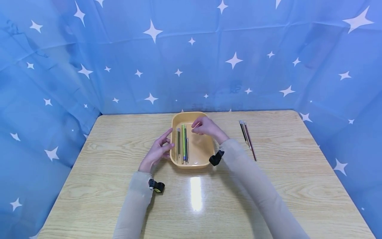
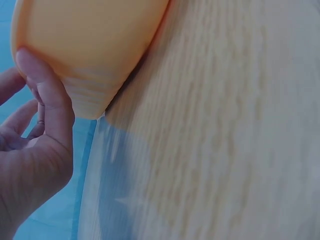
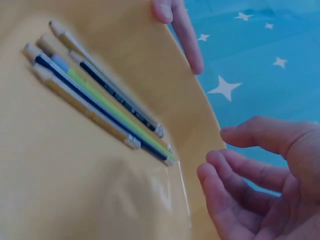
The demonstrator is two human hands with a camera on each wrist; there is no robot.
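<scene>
A yellow-orange tray (image 1: 197, 152) stands at the back of the table, with several pencils (image 1: 183, 144) lying lengthwise along its left side; one is bright yellow-green. My left hand (image 1: 158, 149) is at the tray's left side, its fingertips touching the rim and outer wall. In the left wrist view, a fingertip (image 2: 30, 62) rests against the tray near its rim. My right hand (image 1: 206, 126) hovers over the right part of the tray, fingers loosely bent and nothing between them. The right wrist view shows the same hand (image 3: 265, 180) beside the pencils (image 3: 100, 95), apart from them.
To the right of the tray, several dark pencils (image 1: 247, 139) lie close together on the wooden table (image 1: 286, 172). A blue curtain (image 1: 203, 66) with white stars hangs behind the table and at both sides. Each wrist wears a black strapped device (image 1: 216, 158).
</scene>
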